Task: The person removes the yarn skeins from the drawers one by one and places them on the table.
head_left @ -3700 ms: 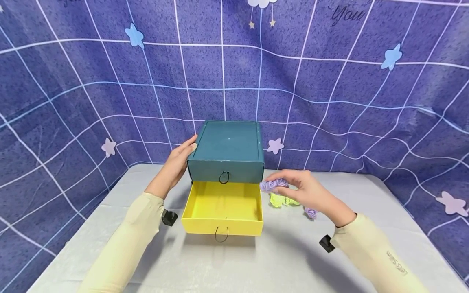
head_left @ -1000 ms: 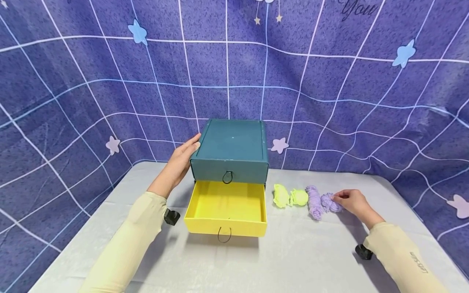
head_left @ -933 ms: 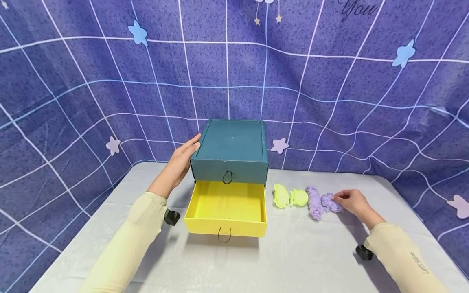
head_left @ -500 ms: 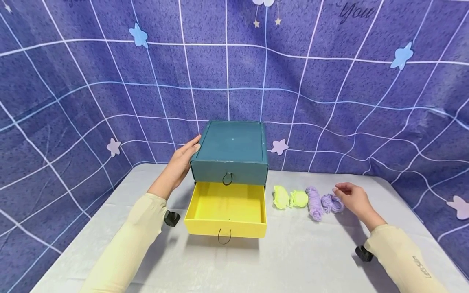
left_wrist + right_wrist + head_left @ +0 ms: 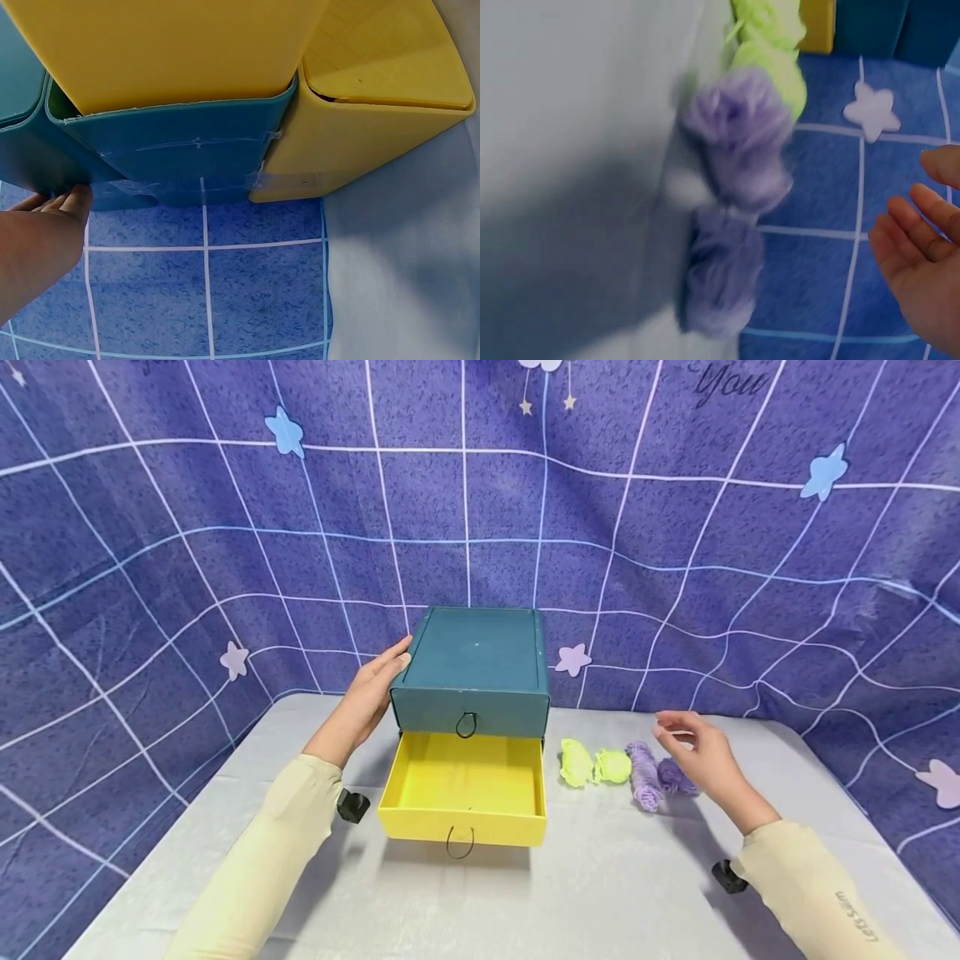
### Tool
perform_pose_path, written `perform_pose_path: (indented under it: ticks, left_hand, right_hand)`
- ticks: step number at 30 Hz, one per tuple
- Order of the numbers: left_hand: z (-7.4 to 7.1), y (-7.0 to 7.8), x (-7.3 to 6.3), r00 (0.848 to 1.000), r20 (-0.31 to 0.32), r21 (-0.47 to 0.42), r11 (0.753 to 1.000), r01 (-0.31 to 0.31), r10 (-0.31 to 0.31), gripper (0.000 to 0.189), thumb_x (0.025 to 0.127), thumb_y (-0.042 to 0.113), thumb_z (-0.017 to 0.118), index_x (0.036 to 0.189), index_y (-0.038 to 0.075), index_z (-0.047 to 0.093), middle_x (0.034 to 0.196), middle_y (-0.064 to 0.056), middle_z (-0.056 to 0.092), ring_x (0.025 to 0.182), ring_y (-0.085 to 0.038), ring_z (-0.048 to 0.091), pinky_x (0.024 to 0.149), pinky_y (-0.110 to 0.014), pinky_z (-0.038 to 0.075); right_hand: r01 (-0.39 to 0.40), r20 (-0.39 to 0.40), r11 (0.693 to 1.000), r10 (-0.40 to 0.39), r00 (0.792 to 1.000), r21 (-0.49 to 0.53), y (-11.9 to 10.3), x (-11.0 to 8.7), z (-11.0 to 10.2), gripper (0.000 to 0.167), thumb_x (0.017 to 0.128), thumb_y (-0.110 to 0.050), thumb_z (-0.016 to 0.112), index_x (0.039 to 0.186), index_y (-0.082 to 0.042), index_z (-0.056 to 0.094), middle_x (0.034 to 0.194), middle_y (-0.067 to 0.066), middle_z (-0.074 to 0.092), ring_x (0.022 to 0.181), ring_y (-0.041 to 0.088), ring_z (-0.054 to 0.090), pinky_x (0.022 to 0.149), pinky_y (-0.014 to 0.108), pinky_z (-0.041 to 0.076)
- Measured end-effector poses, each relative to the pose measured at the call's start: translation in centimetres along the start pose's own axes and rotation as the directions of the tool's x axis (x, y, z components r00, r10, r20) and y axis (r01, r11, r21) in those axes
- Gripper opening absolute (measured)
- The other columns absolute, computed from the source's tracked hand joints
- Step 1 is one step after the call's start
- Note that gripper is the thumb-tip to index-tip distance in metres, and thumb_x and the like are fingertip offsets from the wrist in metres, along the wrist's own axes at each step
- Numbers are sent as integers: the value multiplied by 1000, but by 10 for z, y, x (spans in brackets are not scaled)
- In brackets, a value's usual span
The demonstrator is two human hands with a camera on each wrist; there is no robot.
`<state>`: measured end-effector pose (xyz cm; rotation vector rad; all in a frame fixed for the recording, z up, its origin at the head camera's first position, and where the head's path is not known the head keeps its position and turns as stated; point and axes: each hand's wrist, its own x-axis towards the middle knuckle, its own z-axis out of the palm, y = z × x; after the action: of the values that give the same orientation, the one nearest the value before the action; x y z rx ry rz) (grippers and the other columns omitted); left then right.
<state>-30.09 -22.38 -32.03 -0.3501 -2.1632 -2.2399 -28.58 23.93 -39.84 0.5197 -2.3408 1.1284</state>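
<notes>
My left hand (image 5: 367, 693) rests against the left side of the teal top drawer (image 5: 472, 710) of a small drawer unit. Below it, the yellow drawer (image 5: 461, 827) is pulled out, and nothing lies inside. In the left wrist view the fingers (image 5: 64, 201) touch the teal side. My right hand (image 5: 701, 752) hovers over the right end of a yarn row, fingers relaxed and holding nothing. Under it lies a purple yarn bundle (image 5: 675, 778), partly hidden. Beside that are a longer purple yarn skein (image 5: 643, 775) and two lime-green yarn bundles (image 5: 575, 763).
A pale grey cloth covers the table (image 5: 600, 893). Behind it hangs a purple-blue curtain (image 5: 637, 568) with a line grid and stars. Thin black loop handles (image 5: 460, 843) stick out from the drawer fronts.
My right hand first carried a purple yarn bundle from beside the drawer to the row's right end. It has since let go, lifted and shifted left. The left hand stays put.
</notes>
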Motion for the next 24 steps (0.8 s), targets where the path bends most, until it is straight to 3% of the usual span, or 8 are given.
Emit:
perform_pose_path:
  ticks: [12, 18, 24]
  left_hand:
    - [1, 1, 0, 1000, -3, -6, 1000, -3, 3, 59, 101, 28, 48, 154, 14, 26, 160, -1, 15, 145, -16, 15, 117, -36, 17]
    - [1, 0, 0, 1000, -3, 4, 1000, 3, -3, 59, 101, 28, 48, 154, 14, 25, 160, -1, 16, 145, -16, 17, 117, -35, 17]
    - [1, 1, -1, 1000, -4, 0, 1000, -6, 6, 58, 102, 28, 47, 153, 14, 26, 160, -1, 17, 144, -16, 18, 117, -36, 19]
  right_hand:
    - [141, 25, 990, -142, 990, 26, -43, 2, 12, 19, 90, 0, 65, 108, 2, 67, 100, 13, 67, 92, 17, 61, 82, 10, 47]
    - [213, 44, 975, -216, 975, 58, -67, -1, 18, 22, 87, 3, 67, 108, -2, 68, 100, 6, 67, 93, 18, 63, 82, 28, 53]
    - [289, 69, 952, -297, 953, 97, -90, -5, 23, 27, 84, 4, 69, 109, -5, 68, 104, 5, 68, 94, 22, 63, 84, 24, 51]
